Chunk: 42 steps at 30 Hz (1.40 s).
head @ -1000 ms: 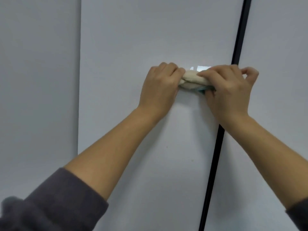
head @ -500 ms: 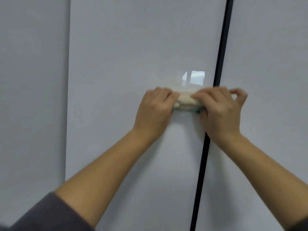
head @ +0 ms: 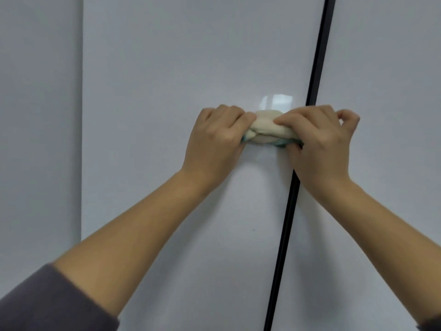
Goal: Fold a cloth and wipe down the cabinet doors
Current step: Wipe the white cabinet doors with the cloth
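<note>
1 cream cloth (head: 266,129), bunched into a roll with a teal edge, is held against the white cabinet door (head: 167,80), just left of the black gap (head: 318,56). The left hand (head: 214,142) curls its fingers round the left end. The right hand (head: 321,144) grips the right end, over the gap. A grey sleeve (head: 47,304) covers the left arm.

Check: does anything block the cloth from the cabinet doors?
Nothing visible does. The left hand and right hand grip the bunched cream cloth at the glossy white cabinet door, beside the black vertical gap between doors.
</note>
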Tool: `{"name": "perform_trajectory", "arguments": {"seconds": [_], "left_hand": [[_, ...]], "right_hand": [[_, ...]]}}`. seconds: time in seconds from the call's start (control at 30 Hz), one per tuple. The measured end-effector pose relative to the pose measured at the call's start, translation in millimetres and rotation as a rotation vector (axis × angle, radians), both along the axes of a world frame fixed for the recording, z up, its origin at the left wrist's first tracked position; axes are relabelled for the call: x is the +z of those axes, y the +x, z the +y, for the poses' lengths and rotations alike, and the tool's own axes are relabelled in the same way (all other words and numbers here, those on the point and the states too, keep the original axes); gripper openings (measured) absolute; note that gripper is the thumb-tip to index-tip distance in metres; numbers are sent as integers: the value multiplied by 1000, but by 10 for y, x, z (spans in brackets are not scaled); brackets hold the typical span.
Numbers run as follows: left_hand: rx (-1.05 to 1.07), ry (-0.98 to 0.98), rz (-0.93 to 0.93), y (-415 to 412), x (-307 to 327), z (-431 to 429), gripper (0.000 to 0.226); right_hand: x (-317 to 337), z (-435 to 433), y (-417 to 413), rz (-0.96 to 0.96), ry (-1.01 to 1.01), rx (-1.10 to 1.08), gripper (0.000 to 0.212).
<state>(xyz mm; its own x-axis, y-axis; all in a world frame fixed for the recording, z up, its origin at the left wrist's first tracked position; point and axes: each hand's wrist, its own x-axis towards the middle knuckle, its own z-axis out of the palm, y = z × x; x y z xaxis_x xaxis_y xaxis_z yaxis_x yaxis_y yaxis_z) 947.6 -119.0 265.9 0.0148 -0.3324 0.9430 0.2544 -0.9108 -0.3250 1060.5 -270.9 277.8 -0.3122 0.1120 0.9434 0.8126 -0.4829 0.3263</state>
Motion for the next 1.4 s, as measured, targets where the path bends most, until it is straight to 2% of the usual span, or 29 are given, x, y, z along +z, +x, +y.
{"name": "perform_trajectory", "arguments": {"seconds": [0.17,0.4,0.53,0.7,0.77,0.87,0.97,1.13,1.27,1.37,1.4], "left_hand": [[-39,-64,82,-64,-824,-38,17],[-24,-83,235,-151,-1841,-79,28],[7,-92,273,-189,-1647,-80,19],[-42,-110,171,-151,-936,-80,16],[-50,-101,161,-130,-842,-68,15],[-49,-111,179,-137,-1108,-41,19],[-57,-128,241,-179,-1679,-33,23],[-17,-139,392,-272,-2402,-56,10],[54,-107,407,-317,-2235,-1,13],[45,-131,315,-375,-1774,78,15],[50,-133,268,-390,-1565,115,16]], "right_hand": [[-773,-63,33,9,-107,54,19],[-1815,-132,51,32,-227,75,32],[-1664,-151,23,33,-220,57,25],[-987,-78,-26,87,-96,13,22],[-913,-57,-26,104,-81,20,21],[-1181,-53,-9,133,-116,47,24],[-1724,-94,3,124,-186,84,24],[-2398,-90,2,80,-324,73,29],[-2238,-43,-17,42,-308,58,24],[-1777,68,-122,50,-223,85,8],[-1576,134,-160,61,-181,84,12]]}}
